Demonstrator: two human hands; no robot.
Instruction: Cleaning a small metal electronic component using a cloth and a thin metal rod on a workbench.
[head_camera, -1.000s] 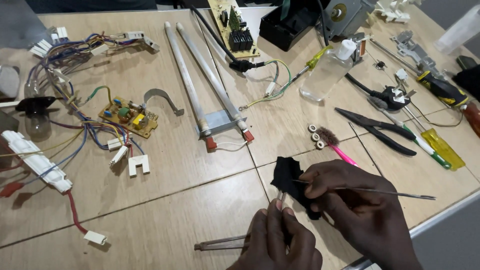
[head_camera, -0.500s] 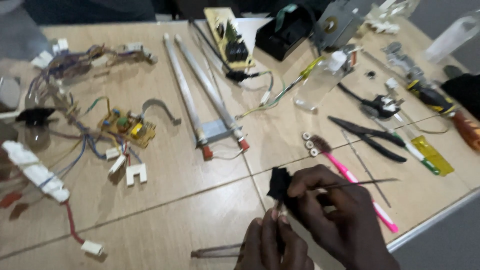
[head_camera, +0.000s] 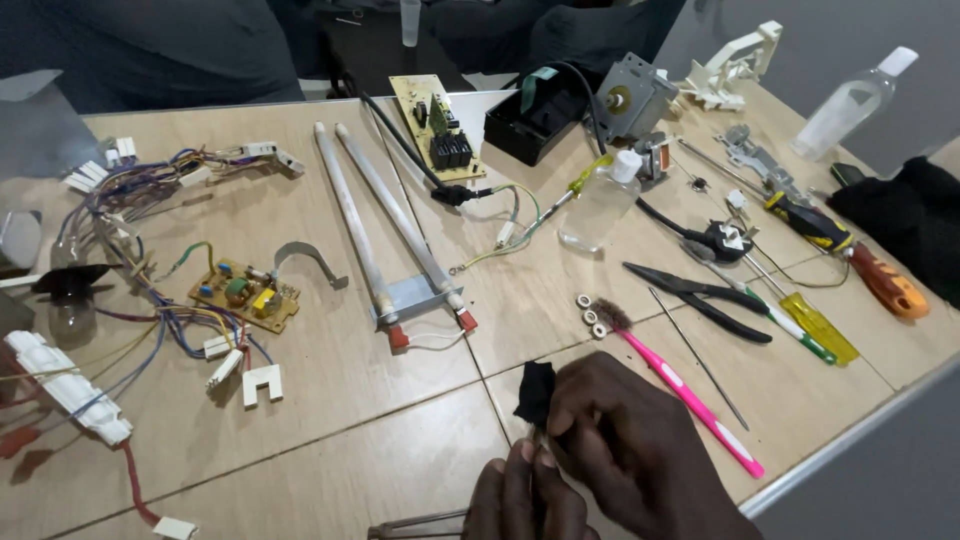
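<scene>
Two hands work low at the near edge of the worktop (head_camera: 330, 400). The right hand (head_camera: 640, 440) has its fingers pinched together on a small black cloth (head_camera: 535, 392), which sits just above the knuckles, over a tile joint. The left hand (head_camera: 525, 495) is close below it, fingers pressed together around something thin that rises toward the cloth; what it is, I cannot tell. A pair of slim metal rods (head_camera: 415, 522) lies at the bottom edge, just left of that hand.

Most of the bare tile is to the left of the hands, between them and a white connector block (head_camera: 262, 382). To the right the space is tight: a pink toothbrush (head_camera: 680, 390) runs slantwise just beside the right hand, with a thin metal rod (head_camera: 698, 358) and black pliers (head_camera: 700, 298) beyond it. The worktop's right edge cuts in diagonally near the toothbrush's handle end. Further back lie two long white heater tubes (head_camera: 385, 225) and a small circuit board (head_camera: 245, 295) amid tangled wires (head_camera: 150, 200).
</scene>
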